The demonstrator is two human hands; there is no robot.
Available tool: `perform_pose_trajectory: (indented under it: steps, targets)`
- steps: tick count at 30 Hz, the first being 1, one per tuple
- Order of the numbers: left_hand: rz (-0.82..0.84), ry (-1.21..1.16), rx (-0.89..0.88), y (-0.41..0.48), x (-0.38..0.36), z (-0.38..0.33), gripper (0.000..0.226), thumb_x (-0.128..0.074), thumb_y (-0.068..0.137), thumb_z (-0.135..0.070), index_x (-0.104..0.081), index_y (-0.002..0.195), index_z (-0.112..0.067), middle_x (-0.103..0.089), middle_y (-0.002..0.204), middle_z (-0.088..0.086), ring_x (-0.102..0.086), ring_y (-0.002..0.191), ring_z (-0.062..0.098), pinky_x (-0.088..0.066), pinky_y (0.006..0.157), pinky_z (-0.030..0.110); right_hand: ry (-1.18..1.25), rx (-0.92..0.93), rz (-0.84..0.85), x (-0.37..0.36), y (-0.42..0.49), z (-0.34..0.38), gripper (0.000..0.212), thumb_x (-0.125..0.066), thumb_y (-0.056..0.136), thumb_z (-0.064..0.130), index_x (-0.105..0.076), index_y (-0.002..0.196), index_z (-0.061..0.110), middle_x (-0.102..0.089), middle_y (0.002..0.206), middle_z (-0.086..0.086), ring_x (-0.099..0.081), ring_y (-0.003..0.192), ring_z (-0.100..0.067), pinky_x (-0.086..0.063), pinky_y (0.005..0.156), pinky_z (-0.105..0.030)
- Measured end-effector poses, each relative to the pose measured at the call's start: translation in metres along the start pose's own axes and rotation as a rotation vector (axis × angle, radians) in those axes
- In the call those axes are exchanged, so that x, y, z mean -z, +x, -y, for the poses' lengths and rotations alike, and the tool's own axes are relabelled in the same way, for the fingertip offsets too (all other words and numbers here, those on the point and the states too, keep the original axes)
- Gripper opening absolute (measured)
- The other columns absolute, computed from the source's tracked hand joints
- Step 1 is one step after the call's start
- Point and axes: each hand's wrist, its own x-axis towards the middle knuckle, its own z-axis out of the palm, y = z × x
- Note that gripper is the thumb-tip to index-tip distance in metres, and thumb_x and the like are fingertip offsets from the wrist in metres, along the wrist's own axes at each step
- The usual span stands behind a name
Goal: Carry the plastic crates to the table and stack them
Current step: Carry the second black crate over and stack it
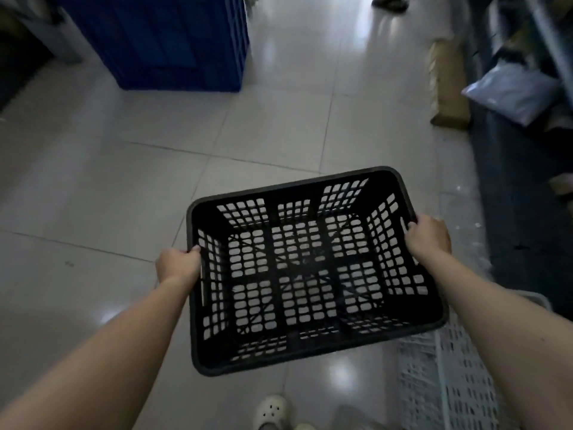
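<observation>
Pale glossy tile floor (117, 187) fills the view, ceiling lights glinting off it. A big blue crate (173, 41) sits on it at the far left. Along the right edge, a brown cardboard piece (449, 82) lies flat beside a dark mat (521, 187). Bottom right, a white slatted crate (449, 383) rests on the tiles, and 1 pale clog (271, 411) stands at the bottom edge.

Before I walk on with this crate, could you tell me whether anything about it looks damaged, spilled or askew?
Nothing stands out. The black crate is empty and looks intact, held above the floor with the left hand and right hand on opposite rims. It sits slightly tilted. A white crate is at lower right.
</observation>
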Motion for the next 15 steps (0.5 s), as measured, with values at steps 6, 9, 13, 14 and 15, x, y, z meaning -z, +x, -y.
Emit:
perform_pose_trajectory:
  steps: [6, 9, 13, 14, 15]
  targets:
    - [-0.052, -0.195, -0.230, -0.069, 0.194, -0.141, 0.040, -0.061, 0.087, -0.033, -0.072, 0.106, 0.000, -0.071, 0.109, 0.021, -0.063, 0.106, 0.039, -0.048, 0.092, 0.038, 0.054, 0.088, -0.150, 0.256, -0.038, 0.084, 0.025, -0.044, 0.093, 0.012, -0.063, 0.105, 0.000, -0.059, 0.110, -0.027, -0.058, 0.098, -0.041, -0.044, 0.077, -0.036]
    - [-0.004, -0.259, -0.373, -0.112, 0.283, -0.206, 0.027, -0.063, 0.083, -0.028, -0.071, 0.086, -0.003, -0.073, 0.095, 0.020, -0.067, 0.094, 0.037, -0.053, 0.088, 0.039, 0.079, 0.135, -0.174, 0.388, -0.073, 0.102, 0.027, -0.046, 0.092, 0.013, -0.061, 0.110, 0.000, -0.061, 0.116, -0.025, -0.057, 0.108, -0.040, -0.043, 0.078, -0.036]
    - [-0.004, -0.176, -0.590, -0.189, 0.388, -0.284, 0.033, -0.062, 0.084, -0.028, -0.071, 0.081, 0.003, -0.071, 0.087, 0.019, -0.064, 0.079, 0.032, -0.044, 0.068, 0.033, 0.073, 0.108, -0.237, 0.543, -0.152, 0.102, 0.023, -0.050, 0.094, 0.015, -0.062, 0.102, -0.002, -0.064, 0.116, -0.024, -0.059, 0.105, -0.036, -0.037, 0.070, -0.030]
    - [-0.008, -0.145, -0.641, -0.213, 0.409, -0.300, 0.033, -0.062, 0.084, -0.028, -0.068, 0.084, 0.004, -0.070, 0.091, 0.020, -0.063, 0.082, 0.034, -0.043, 0.067, 0.033, 0.086, 0.085, -0.261, 0.575, -0.178, 0.099, 0.023, -0.051, 0.094, 0.016, -0.065, 0.103, 0.000, -0.064, 0.114, -0.022, -0.060, 0.103, -0.034, -0.039, 0.070, -0.030]
    - [0.003, -0.128, -0.687, -0.232, 0.429, -0.314, 0.031, -0.060, 0.084, -0.026, -0.064, 0.087, 0.004, -0.068, 0.096, 0.021, -0.064, 0.088, 0.036, -0.044, 0.069, 0.033, 0.108, 0.059, -0.287, 0.604, -0.206, 0.093, 0.020, -0.052, 0.093, 0.017, -0.066, 0.100, 0.003, -0.064, 0.109, -0.020, -0.060, 0.097, -0.032, -0.041, 0.071, -0.031]
